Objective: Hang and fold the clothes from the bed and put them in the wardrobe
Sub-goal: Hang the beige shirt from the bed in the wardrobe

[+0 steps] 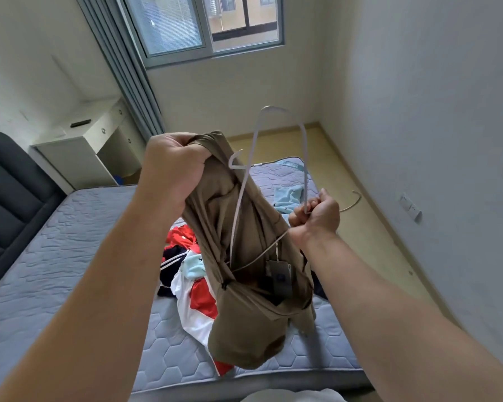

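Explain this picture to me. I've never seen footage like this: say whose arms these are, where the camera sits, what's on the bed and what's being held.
There is no machine here. A person wears one camera on the head, looking forward and down, so both arms reach in from below. The left hand grips a bunched brown garment at its top. The right hand holds a white hanger, whose lower end goes into the garment. Beneath, a mattress carries a pile of clothes and a light blue piece.
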The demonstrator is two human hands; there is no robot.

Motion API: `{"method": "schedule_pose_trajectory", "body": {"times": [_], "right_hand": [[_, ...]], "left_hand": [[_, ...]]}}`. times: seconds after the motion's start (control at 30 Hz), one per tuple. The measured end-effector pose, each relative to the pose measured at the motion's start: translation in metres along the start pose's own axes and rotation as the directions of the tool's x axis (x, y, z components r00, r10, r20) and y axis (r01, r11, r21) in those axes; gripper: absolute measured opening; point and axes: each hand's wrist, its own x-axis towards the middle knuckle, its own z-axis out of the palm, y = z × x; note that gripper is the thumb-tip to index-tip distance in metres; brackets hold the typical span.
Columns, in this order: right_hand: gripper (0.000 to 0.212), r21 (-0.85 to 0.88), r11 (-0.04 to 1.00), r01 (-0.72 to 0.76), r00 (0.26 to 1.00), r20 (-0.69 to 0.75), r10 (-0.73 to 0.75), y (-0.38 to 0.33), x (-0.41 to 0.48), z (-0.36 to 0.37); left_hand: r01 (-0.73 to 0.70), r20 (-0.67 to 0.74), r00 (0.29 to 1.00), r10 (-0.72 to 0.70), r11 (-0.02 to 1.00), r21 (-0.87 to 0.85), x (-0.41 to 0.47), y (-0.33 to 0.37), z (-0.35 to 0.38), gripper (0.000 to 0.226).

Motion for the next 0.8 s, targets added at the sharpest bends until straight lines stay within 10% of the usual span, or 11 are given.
{"method": "schedule_pose_trajectory", "body": {"times": [0.3, 0.8], "right_hand": [[0.055, -0.037, 0.998, 0.045, 0.999, -0.013, -0.046, -0.026, 0.003, 0.006], [0.047, -0.227, 0.971, 0.073, 0.989, -0.109, -0.100, 0.005, 0.011, -0.031]], "left_hand": [[0.126, -0.163, 0.980, -0.110, 0.988, 0.087, 0.012, -0.044, -0.001, 0.023], [0.243, 0.068, 0.970, -0.234, 0.935, -0.259, 0.001, 0.005, 0.010, 0.016]]}}
